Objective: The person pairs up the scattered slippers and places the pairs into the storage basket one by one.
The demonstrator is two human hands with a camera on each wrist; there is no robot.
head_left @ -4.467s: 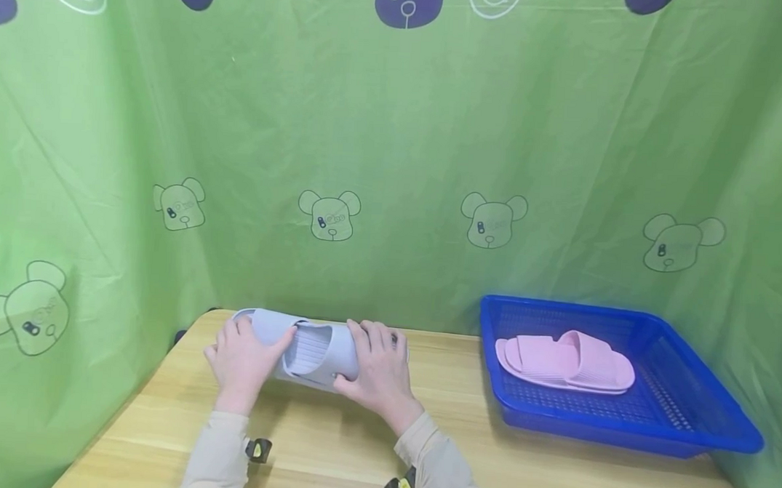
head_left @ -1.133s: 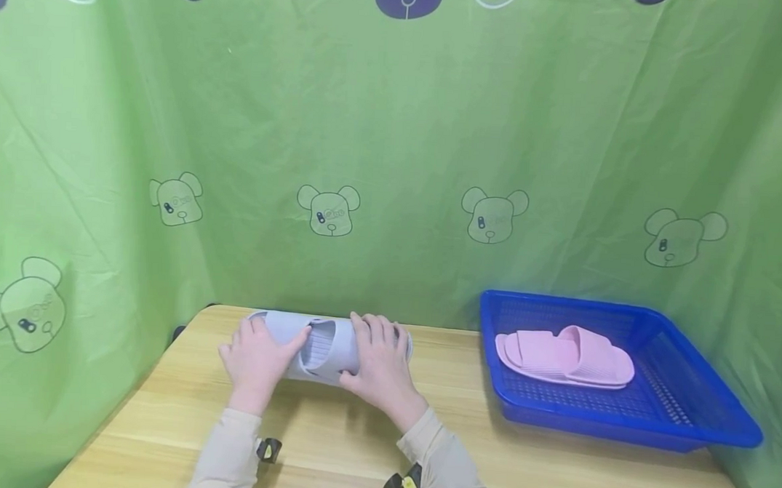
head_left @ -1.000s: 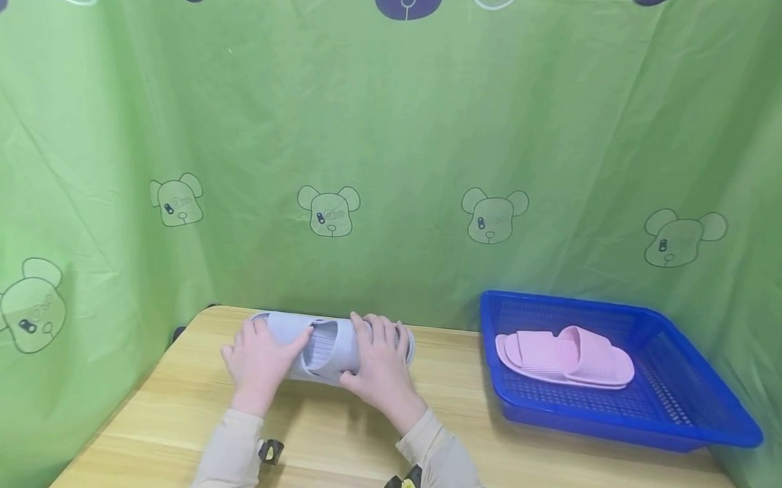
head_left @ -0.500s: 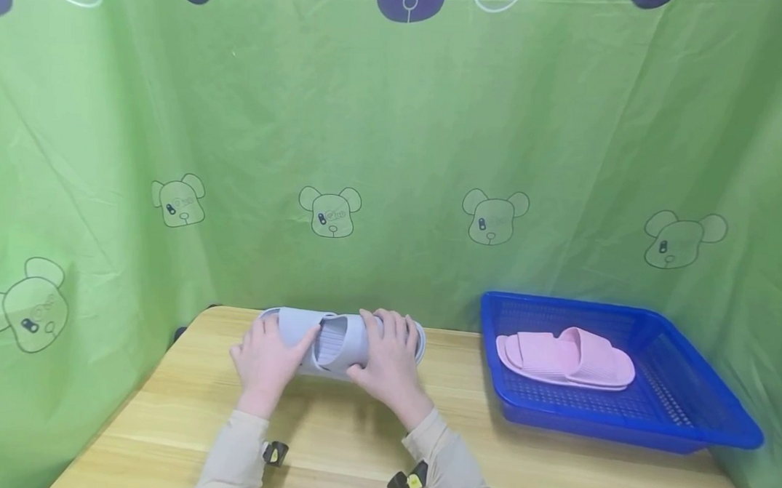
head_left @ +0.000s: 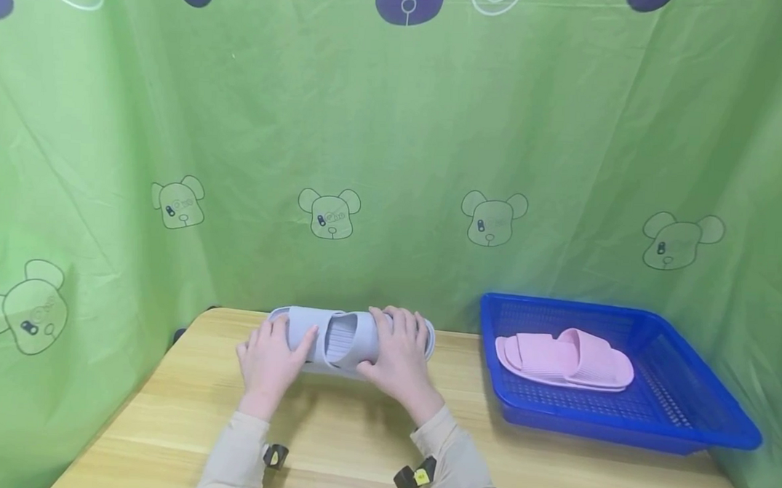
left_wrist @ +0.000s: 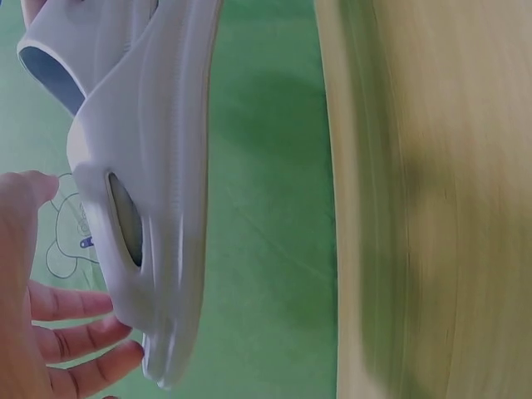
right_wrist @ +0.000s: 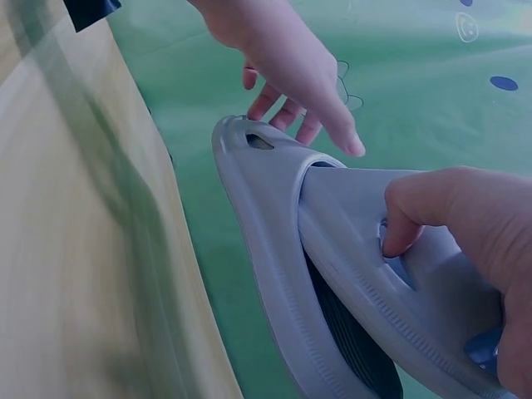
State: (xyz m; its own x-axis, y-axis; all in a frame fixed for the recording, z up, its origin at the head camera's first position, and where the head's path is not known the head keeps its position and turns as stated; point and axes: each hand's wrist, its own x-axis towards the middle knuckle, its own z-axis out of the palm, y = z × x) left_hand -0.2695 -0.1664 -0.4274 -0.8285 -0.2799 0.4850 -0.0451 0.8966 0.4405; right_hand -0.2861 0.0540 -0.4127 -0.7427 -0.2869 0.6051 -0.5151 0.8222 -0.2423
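Observation:
A pair of light grey-blue slippers [head_left: 310,326], one tucked into the other, is held up above the wooden table. My right hand [head_left: 402,355] grips their right end; in the right wrist view its thumb [right_wrist: 403,229] presses into a side slot of the nearer slipper [right_wrist: 349,241]. At the other end is my left hand [head_left: 271,362], its fingers spread. The left wrist view shows its fingertips [left_wrist: 120,353] against the tip of the slipper [left_wrist: 166,208], while its thumb [left_wrist: 37,187] stands away from the strap.
A blue mesh basket [head_left: 619,425] stands on the right of the table [head_left: 336,445], with a pair of pink slippers [head_left: 556,359] lying in it. Green curtain [head_left: 402,142] with bear prints closes off the back and sides.
The grey-blue slippers have moved to the right with my right hand on them. My left hand has shifted less, its thumb coming away from the opening between the straps.

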